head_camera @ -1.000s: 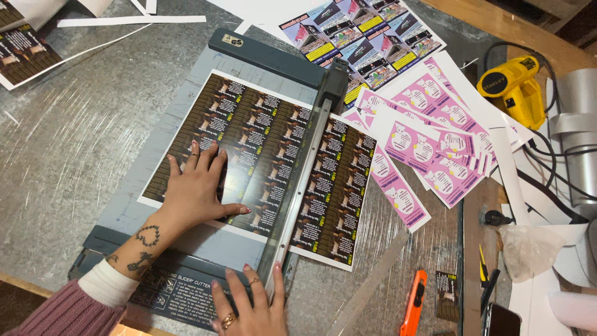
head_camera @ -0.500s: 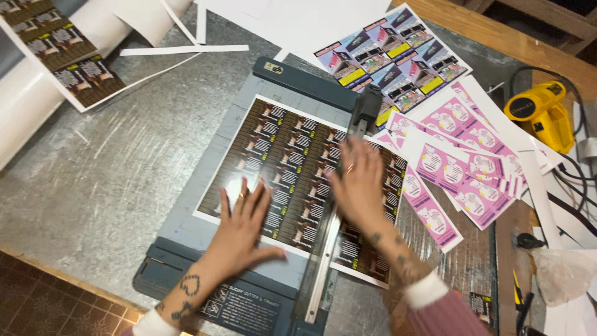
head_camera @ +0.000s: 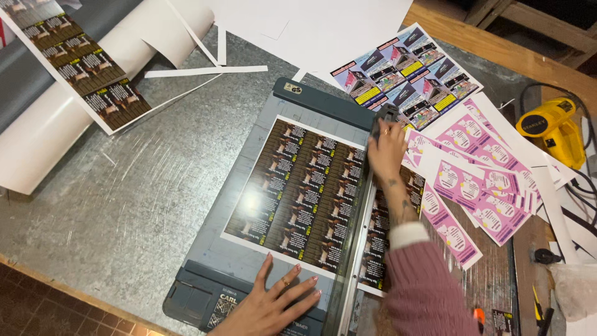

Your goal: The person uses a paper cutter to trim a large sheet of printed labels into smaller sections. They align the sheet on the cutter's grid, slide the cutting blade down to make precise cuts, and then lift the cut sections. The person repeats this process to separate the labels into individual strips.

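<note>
A grey paper trimmer (head_camera: pixel 314 102) lies on the metal table. On it rests a brown printed sheet (head_camera: pixel 305 186) of small cards, its right part hanging past the cutting rail (head_camera: pixel 357 249). My right hand (head_camera: pixel 387 146) is at the far end of the rail, closed around the sliding cutter head (head_camera: pixel 384 113). Spread flat, my left hand (head_camera: pixel 273 305) presses on the trimmer's near edge, just below the sheet's lower border.
Pink card sheets (head_camera: pixel 479 180) and a multicoloured printed sheet (head_camera: pixel 404 74) lie right of the trimmer. A yellow power tool (head_camera: pixel 553 127) sits at the far right. A white roll (head_camera: pixel 68 118) with a brown card strip (head_camera: pixel 81 65) lies at left. White paper offcuts (head_camera: pixel 205 71) lie behind.
My right hand has slid up the rail from the middle to its far end. My left hand has moved from the sheet down to the trimmer's near edge. The camera shifted.
</note>
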